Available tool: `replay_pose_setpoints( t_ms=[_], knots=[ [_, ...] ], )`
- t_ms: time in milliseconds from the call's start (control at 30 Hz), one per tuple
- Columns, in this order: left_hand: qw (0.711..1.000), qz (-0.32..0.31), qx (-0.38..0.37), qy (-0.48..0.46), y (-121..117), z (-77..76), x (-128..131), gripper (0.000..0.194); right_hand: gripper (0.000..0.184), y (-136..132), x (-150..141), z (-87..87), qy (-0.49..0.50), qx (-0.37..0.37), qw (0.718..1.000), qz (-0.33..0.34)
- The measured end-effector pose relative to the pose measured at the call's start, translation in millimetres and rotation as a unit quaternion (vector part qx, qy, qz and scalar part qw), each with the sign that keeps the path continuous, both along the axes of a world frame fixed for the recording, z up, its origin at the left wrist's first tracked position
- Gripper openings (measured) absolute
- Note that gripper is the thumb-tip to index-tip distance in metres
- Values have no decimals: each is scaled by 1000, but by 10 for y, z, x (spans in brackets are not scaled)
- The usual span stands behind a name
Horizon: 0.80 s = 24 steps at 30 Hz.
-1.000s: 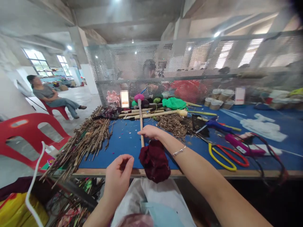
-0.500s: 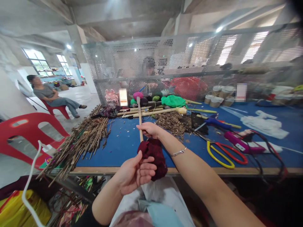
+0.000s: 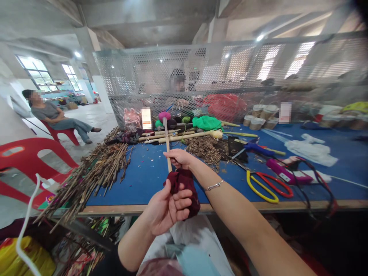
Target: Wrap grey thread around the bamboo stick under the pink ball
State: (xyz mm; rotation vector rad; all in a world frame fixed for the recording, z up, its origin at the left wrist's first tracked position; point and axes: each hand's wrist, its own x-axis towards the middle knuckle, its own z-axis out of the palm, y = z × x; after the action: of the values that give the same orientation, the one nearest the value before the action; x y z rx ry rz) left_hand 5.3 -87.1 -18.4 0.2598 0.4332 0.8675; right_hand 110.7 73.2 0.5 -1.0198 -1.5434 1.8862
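Partly hidden behind the open left hand (image 3: 168, 211): maroon cloth (image 3: 186, 177) near the right hand (image 3: 180, 157), grip around a stick (image 3: 167, 144).

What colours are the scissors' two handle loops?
One yellow, the other red; they show best in the head view.

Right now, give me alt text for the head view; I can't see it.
The right hand grips a wooden stick beside a maroon cloth bundle; the open left hand is at the bundle. Dry twigs lie left, scissors right, on the blue tabletop.
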Motion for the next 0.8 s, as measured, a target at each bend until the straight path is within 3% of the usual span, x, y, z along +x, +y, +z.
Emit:
replay_pose_setpoints(
  t_ms=[133,167,267,333,500,667,800],
  knots=[
    [995,-82,31,-55,8,-33,-51,88,28,5,-1,-7,-1,-3,1000,0],
    [993,-99,32,-56,22,-39,-50,85,29,6,-4,-10,-1,-2,1000,0],
    [991,-127,39,-23,103,-50,-9,50,31,8,-10,-17,4,-1,1000,4],
    [990,-136,41,2,186,-42,24,37,31,6,-5,-13,8,-3,1000,3],
    [983,-176,30,33,376,67,41,43,33,-22,18,31,11,-7,1000,0],
    [990,-128,-18,53,407,183,117,55,36,-27,18,30,13,-15,1000,2],
    [993,-99,-36,52,404,144,202,57,33,-4,28,-16,8,-24,1000,6]
  ],
)
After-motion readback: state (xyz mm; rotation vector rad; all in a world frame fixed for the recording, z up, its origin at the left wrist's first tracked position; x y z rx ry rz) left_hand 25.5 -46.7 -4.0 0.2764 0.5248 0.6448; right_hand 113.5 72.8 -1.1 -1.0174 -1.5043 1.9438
